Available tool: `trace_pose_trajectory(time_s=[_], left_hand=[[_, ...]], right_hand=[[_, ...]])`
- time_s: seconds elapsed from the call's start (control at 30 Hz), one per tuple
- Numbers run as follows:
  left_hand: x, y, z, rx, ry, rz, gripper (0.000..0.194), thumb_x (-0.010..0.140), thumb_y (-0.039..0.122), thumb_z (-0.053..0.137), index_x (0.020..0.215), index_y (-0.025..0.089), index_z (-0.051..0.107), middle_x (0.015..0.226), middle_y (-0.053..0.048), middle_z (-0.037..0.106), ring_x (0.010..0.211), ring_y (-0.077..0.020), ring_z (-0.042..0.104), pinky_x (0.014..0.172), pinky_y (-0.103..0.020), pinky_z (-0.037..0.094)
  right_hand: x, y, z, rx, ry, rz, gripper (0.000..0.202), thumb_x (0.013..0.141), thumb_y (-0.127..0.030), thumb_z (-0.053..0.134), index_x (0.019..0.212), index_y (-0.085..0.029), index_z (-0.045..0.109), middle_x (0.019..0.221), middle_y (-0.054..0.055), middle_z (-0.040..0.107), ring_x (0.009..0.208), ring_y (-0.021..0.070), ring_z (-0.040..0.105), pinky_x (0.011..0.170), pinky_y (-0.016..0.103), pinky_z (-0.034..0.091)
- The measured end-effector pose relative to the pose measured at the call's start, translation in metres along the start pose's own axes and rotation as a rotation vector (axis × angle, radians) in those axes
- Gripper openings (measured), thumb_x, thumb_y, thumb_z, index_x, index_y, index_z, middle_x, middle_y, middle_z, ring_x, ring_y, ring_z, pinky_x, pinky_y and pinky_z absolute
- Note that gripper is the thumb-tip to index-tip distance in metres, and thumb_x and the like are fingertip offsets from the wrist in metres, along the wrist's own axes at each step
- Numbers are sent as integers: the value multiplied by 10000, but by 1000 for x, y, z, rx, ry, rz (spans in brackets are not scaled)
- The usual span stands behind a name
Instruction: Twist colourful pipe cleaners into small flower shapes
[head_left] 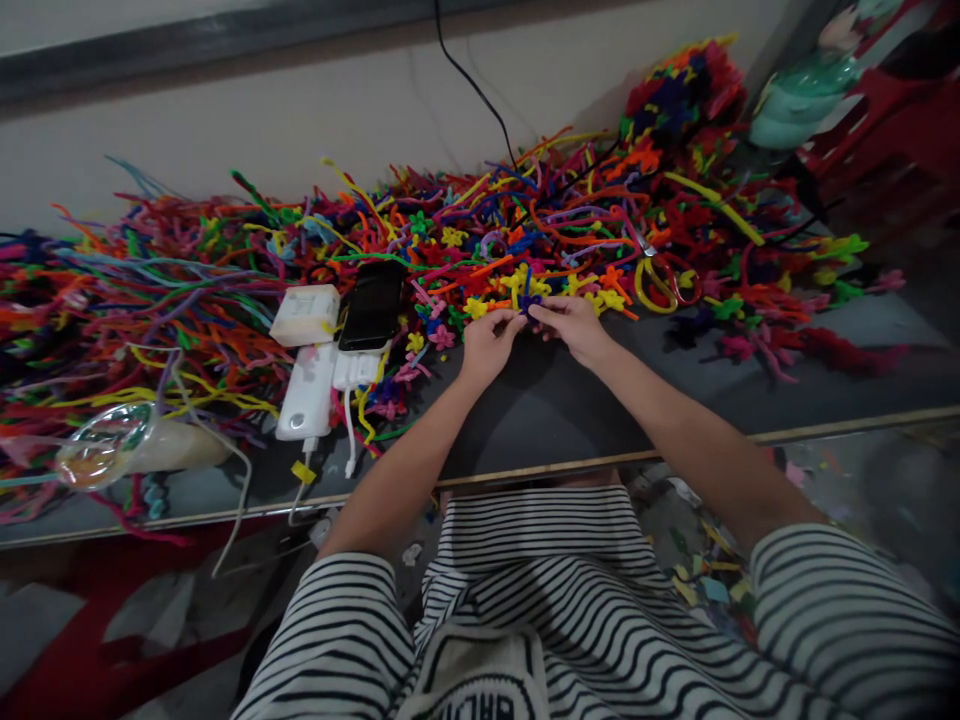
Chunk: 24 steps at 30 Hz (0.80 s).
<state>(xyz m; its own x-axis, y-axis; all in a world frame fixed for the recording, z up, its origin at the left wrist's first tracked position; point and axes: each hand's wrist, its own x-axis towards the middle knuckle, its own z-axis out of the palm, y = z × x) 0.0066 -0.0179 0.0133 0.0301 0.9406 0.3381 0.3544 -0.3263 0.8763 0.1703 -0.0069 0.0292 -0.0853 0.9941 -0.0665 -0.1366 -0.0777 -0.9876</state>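
Small dark-blue fuzzy piece (529, 302) sitting between the fingertips of both hands, just above the near edge of a heap of bright stems, in front of the person's chest. Left hand (491, 345) closing thumb and forefinger in a narrow pinch on its left side; right hand (574, 328) pinching from the other side, thumb and forefinger nearly together, the other fingers curling beneath. Fine detail of the piece is blurring under the fingers. Yellow fuzzy flowers (517, 283) lying just behind and to both sides. To the right, scissors (669, 285) with yellow and red handles resting on the heap, blades pointing away. To the left, a black-screened phone (373, 303) lying beside a white box (304, 314); a white power bank (307, 390) lying nearer the table edge, a cable running from its end. Farther left, a clear plastic cup (150, 445) lying on its side. The heap of fuzzy stems (217, 300) is spreading along the dark table (525, 420) against a pale wall (337, 120), a black cord (480, 88) hanging down it. Paper scraps (716, 590) littering the floor below right.
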Motion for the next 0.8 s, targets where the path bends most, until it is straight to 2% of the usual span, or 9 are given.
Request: trace_pose_trajectory(time_s=[0.13, 0.27, 0.47, 0.6, 0.8], left_hand=[[5, -7, 0, -41, -10, -28, 337, 881, 487, 650, 717, 193, 675, 628, 6, 620, 562, -120, 511, 567, -258, 410], [11, -14, 1, -200, -97, -166, 528, 840, 689, 620, 642, 201, 583, 578, 3, 533, 473, -113, 460, 463, -267, 384], [11, -11, 0, -319, -171, -208, 599, 735, 786, 674, 684, 193, 600, 583, 8, 528, 497, -104, 485, 437, -240, 401], [6, -4, 1, -331, -123, -196, 533, 754, 716, 712, 722, 189, 642, 641, -4, 605, 567, -114, 546, 475, -226, 445], [-1, 2, 1, -119, -82, -70, 226, 813, 405, 743, 814, 179, 747, 805, -31, 751, 732, -143, 659, 716, -268, 525]], right_hand=[[0, 1, 3, -67, -7, -70, 479, 510, -535, 913, 750, -161, 733, 614, 6, 655, 553, 121, 591, 458, 229, 474], [-3, -1, 4, -116, -52, -92, 438, 561, -507, 892, 775, -162, 727, 650, 14, 675, 561, 123, 604, 460, 231, 480], [-4, -5, 0, -160, -139, -20, 409, 563, -446, 905, 761, -164, 684, 607, 13, 667, 536, 128, 619, 454, 223, 475], [-3, -3, 0, -67, -69, 8, 410, 578, -486, 888, 764, -177, 694, 610, -1, 661, 516, 116, 608, 434, 213, 451], [-4, -4, 3, -71, 112, -26, 441, 533, -510, 910, 624, -179, 632, 416, -59, 490, 357, 66, 420, 346, 208, 294]])
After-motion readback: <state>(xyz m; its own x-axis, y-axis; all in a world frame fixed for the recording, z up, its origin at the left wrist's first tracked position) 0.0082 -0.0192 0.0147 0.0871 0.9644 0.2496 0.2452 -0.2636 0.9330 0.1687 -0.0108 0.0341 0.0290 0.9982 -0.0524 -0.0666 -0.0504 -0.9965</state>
